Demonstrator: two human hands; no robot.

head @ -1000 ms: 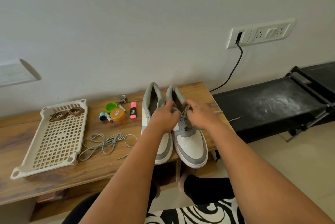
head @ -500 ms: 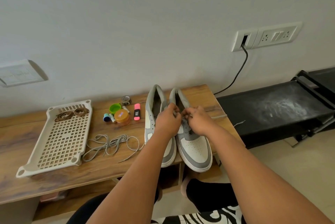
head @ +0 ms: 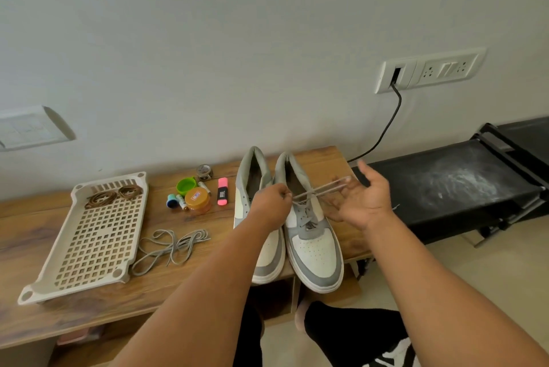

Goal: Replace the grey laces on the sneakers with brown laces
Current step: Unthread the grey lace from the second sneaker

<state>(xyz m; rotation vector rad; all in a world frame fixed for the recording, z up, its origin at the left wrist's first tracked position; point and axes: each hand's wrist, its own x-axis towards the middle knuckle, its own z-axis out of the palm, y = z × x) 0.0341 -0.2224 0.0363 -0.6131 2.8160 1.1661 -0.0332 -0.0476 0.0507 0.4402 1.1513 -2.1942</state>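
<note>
Two grey-and-white sneakers stand side by side on the wooden bench. The left sneaker has bare eyelets. The right sneaker keeps a grey lace in its lower eyelets. My left hand pinches that lace above the tongue. A loop of it stretches rightward to the spread, blurred fingers of my right hand. A loose grey lace lies on the bench. Brown laces sit coiled in the far end of a white perforated tray.
Behind the loose lace stand an orange jar, a green lid, a pink highlighter, a tape roll and small tubes. A black treadmill adjoins the bench on the right; a black cable runs to the wall socket.
My right hand has swung out to the right and spread its fingers, drawing a loop of grey lace from the right sneaker. My left hand stays pinching at the tongue.
</note>
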